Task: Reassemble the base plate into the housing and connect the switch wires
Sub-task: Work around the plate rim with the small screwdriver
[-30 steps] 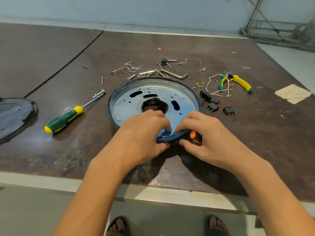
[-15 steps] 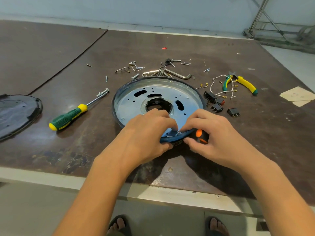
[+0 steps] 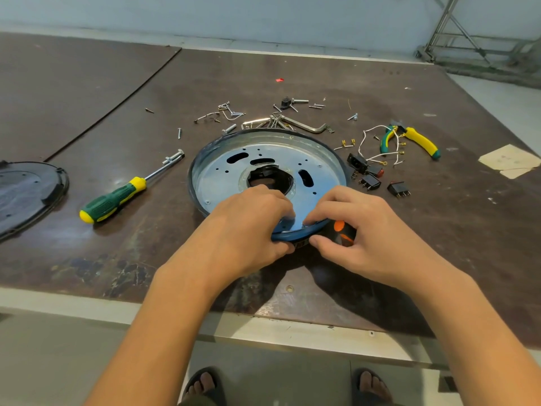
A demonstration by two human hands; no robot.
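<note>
On a worn brown counter [image 3: 380, 92], a round dark housing [image 3: 191, 174] lies flat, the silver base plate [image 3: 222, 177] resting inside its rim. At the near edge the left hand [image 3: 248, 227] curls its fingers over the plate, thumb under the rim. The right hand [image 3: 366, 230] pinches the rim between forefinger and thumb. The plate looks close to seated, and even pressure around the edge, rather than force at one spot, should settle it level. To the right, yellow-handled pliers [image 3: 421, 140] lie among loose white wires [image 3: 377, 155], none connected. Each terminal will need matching to its tab. An orange switch [image 3: 339, 225] sits in the housing wall, just beside the right hand's fingers.
</note>
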